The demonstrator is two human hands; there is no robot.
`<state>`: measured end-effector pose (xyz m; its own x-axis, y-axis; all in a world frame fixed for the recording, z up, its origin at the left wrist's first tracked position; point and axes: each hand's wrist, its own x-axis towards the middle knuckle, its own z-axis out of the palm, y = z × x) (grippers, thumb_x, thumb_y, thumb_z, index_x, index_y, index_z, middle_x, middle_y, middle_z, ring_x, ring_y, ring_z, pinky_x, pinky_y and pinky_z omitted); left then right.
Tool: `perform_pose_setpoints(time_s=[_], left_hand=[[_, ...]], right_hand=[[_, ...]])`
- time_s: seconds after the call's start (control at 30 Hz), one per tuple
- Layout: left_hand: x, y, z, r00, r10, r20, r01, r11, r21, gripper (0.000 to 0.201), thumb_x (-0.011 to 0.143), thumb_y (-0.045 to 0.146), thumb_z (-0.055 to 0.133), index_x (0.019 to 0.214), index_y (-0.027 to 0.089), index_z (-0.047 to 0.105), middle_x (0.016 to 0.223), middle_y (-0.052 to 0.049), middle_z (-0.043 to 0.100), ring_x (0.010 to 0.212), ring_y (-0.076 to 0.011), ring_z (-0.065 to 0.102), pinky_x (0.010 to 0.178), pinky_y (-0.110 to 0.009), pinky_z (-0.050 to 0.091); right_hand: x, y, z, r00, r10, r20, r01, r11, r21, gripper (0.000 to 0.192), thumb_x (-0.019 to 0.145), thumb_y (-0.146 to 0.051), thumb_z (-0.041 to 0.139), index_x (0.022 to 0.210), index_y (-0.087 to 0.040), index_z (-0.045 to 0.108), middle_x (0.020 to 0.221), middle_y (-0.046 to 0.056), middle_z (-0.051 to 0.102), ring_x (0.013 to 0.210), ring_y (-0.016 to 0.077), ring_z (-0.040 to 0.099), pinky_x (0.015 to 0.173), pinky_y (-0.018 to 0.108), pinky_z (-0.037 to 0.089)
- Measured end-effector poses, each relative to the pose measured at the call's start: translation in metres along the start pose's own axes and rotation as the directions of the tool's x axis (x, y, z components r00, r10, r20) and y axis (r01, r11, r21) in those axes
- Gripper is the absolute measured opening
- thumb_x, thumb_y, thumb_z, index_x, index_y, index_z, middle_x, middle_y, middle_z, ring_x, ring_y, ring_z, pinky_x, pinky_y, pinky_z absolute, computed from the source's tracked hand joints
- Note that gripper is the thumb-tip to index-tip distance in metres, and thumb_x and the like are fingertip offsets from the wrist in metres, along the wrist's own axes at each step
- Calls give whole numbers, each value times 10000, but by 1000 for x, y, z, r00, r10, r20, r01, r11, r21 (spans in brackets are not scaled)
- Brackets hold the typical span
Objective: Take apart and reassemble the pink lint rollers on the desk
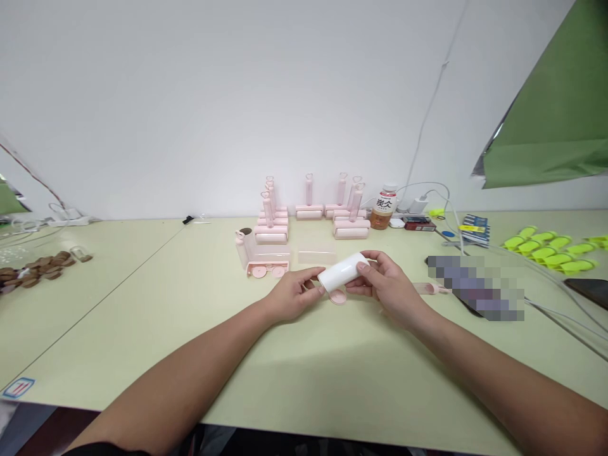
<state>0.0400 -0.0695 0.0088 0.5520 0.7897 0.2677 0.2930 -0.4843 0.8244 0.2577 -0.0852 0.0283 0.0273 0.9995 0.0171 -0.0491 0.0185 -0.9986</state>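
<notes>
Both hands meet above the pale green table [304,380], closed on a white lint-roller refill roll [342,271] that lies tilted between them: the left hand [292,294] pinches its lower left end with its fingertips, and the right hand [387,285] wraps the upper right end, thumb under and fingers over. Just below the roll a pink round end cap [338,297] lies on the table, partly hidden by the roll and the thumbs. The only clear writing is on the drink bottle [384,206] at the back, whose label carries large dark Chinese characters; the smaller print on it cannot be read. Beside it stand assembled pink lint rollers [308,202] with upright handles. A red-marked sticker [19,387] sits at the table's near left corner, its mark too small to make out. A patch at the right [475,285] is pixelated, hiding what lies there.
</notes>
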Motion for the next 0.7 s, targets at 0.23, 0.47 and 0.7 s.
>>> perform_pose_setpoints(time_s=[0.23,0.47,0.7], left_hand=[[1,-4,5,996,-68,-65,65,997,-42,458,813,242,524,1265,192,584,851,-18,657,695,-141,558,624,-248,425],[3,-6,5,987,-98,-123,108,992,73,455,757,239,572,1210,196,570,867,-12,657,766,-159,602,686,-266,468],[0,2,7,997,-59,-53,78,856,510,205,746,283,585,933,202,614,813,-41,652,797,-233,585,781,-379,428]], right_hand=[[1,4,0,999,-23,28,22,999,40,355,818,-371,662,1067,-244,444,868,-4,602,722,186,699,756,435,637],[5,5,-4,994,-108,-30,107,994,-32,437,777,-465,673,1060,-245,422,873,-12,586,696,182,689,728,445,631],[18,-10,-20,908,-391,-149,345,901,-263,458,765,-505,660,1073,-257,429,1112,48,541,760,178,641,617,378,618]])
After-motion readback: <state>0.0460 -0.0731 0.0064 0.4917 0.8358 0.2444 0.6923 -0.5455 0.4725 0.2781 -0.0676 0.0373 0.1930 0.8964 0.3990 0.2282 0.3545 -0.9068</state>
